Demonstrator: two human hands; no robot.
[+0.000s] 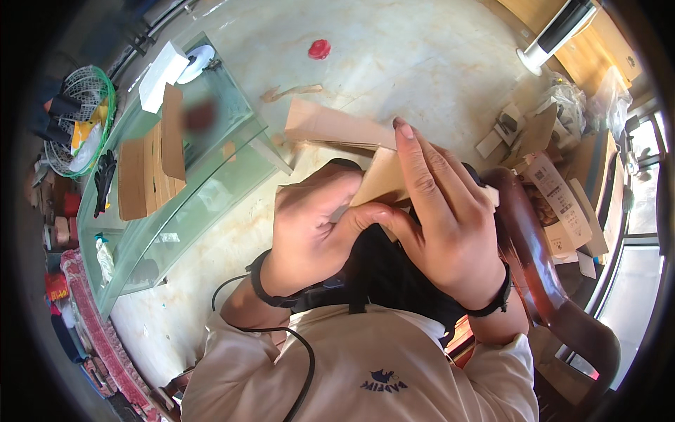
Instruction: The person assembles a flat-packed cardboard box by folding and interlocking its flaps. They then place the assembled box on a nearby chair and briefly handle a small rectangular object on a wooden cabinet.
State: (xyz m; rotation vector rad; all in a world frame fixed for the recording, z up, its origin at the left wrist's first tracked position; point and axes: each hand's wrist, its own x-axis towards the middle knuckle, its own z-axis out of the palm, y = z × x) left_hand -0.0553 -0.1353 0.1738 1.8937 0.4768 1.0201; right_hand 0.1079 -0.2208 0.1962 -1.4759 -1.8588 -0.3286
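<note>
A folded piece of brown cardboard (pixel 383 176) is held above my lap, with one long flap (pixel 337 125) pointing away to the left. My left hand (pixel 309 228) grips its near left side, the thumb bent in toward the middle and the other fingers mostly hidden. On the other side my right hand (pixel 450 211) presses the cardboard, fingers long and close together along its outer face, thumb on the near edge. The two thumbs meet or nearly meet. A small corner of cardboard shows beyond my right hand. Dark wristbands are on both wrists.
At the left, a glass table (pixel 211 204) bears another folded cardboard piece (pixel 151 169), a white box (pixel 162 77) and black scissors-like handles (pixel 105 181). A wooden armrest (pixel 541 267) curves at my right, beside printed cartons (pixel 555 204). A red item (pixel 319 49) lies on the floor ahead.
</note>
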